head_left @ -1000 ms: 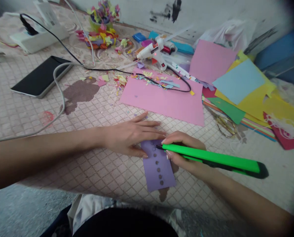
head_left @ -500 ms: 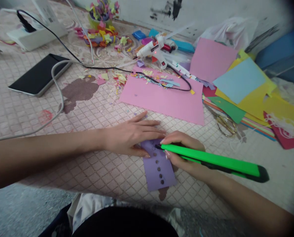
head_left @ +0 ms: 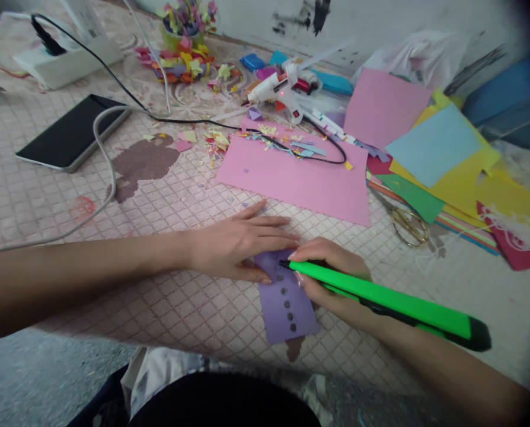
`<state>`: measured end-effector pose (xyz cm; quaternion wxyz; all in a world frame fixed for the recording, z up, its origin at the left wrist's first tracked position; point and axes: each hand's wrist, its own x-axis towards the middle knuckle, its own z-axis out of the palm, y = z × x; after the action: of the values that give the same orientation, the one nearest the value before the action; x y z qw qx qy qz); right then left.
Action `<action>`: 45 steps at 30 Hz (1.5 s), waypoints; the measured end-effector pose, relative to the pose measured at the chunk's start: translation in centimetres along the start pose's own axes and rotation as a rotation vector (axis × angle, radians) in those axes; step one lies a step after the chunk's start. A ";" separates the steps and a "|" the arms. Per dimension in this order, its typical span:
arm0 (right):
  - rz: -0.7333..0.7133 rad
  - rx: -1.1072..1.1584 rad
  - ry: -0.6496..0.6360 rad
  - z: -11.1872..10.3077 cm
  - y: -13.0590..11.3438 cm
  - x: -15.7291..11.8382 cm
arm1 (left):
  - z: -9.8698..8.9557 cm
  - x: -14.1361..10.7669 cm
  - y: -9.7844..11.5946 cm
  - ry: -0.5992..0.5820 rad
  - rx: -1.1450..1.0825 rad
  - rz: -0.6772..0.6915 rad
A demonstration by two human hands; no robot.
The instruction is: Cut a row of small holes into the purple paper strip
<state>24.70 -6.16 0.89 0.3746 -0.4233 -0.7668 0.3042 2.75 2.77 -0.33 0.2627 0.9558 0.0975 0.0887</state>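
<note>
"Head camera's got a broad stretch of the counter (head_left: 180,320), patterned cloth and all. What's biggest near those hands?"

"Pink sheet (head_left: 300,190), just beyond them. Then what looks like a green cutter (head_left: 380,292): stiff and fairly light, I'd say, but long enough behind the fingers to feel tail-heavy."

"How's it held?"

"Right hand (head_left: 341,258) has it near the front, grip closed round the casing. That's where I'd take it too, though smooth plastic might slide a bit."

"And the left?"

"Left hand (head_left: 236,243) lies spread, grip relaxed, over the top end of the purple paper (head_left: 303,314). That's flat on the cloth, at the near side."

"Next to weightless, I'd guess. It'd skid if nudged, crease if squeezed."

"So flat fingers near an end, or a light pinch at the edges. I'd stay off the small dark marks (head_left: 290,316) down its middle. Can't tell if they're holes, but it may be weakest there."
</note>
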 end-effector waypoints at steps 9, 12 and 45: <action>-0.012 -0.040 -0.014 0.3 -0.5 -0.1 | 0.1 0.1 0.1 0.025 0.006 0.012; -0.032 -0.045 -0.013 0.3 -0.6 -0.1 | 0.1 0.1 0.0 0.027 0.018 0.011; 0.094 -0.036 0.050 0.2 -0.8 0.1 | 1.1 -0.2 0.2 0.180 -0.035 0.050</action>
<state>24.21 -6.48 1.46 0.3714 -0.4731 -0.7418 0.2967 2.87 2.01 -1.18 0.2671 0.9414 0.0951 0.1825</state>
